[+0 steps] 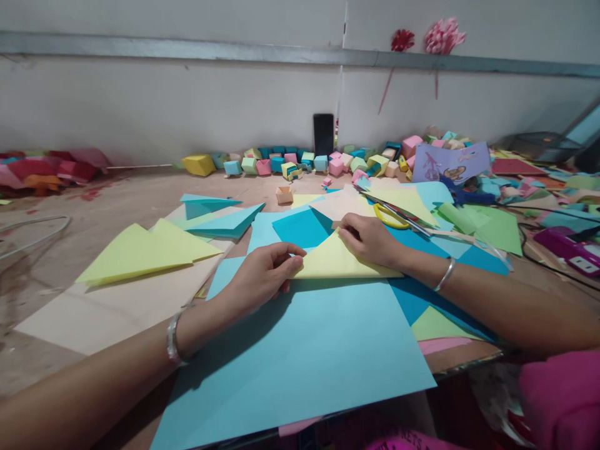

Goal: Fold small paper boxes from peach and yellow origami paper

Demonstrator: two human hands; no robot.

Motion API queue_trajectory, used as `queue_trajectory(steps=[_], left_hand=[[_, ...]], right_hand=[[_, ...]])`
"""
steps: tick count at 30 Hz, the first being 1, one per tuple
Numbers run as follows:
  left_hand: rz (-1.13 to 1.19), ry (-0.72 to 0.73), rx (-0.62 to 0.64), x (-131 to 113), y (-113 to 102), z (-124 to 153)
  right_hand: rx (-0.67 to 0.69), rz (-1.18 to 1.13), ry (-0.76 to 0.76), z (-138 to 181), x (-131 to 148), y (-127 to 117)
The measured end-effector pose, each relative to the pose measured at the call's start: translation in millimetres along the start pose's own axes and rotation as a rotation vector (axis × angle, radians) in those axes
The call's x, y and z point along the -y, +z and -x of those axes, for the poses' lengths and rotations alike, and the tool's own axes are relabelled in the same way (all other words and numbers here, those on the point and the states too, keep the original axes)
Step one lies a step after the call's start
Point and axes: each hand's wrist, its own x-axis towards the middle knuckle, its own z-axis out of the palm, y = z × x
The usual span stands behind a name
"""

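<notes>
Two hands (265, 275), two bangles (174, 340), one scissors (398, 215).

The folded paper (337, 262) is pale yellow. It lies on a light blue sheet (309, 356) and a deeper blue sheet (300, 228). The scissors (391, 215) have yellow handles. Along the far edge of the brown worktop (117, 200), paper cubes (262, 166) run yellow, pink, green and blue, with a black phone (323, 133) among them.

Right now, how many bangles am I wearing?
2. One bangle on the left wrist, behind the left hand; the other bangle on the right wrist, behind the right hand. Both hands hold the yellow paper. More could sit out of view, higher up.
</notes>
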Motion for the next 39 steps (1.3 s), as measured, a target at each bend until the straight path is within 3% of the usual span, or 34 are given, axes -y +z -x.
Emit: queue_trajectory(steps=[13,23,34,39], left_hand=[[-0.083,0.013,0.046,-12.9,-6.0,2.5],[-0.241,-0.089,0.159,-10.8,-1.9,6.5],[-0.438,0.073,0.148,-5.1,-3.9,4.6],[-0.587,0.14,0.167,-3.3,-3.9,5.4]], right_hand=[[0.025,-0.048,0.064,-1.5,3.7,0.8],[0.102,0.252,-0.021,5.2,7.2,10.5],[0.125,0.358,-0.058,5.5,9.4,11.2],[0.256,0.544,-0.077,1.5,17.5,7.3]])
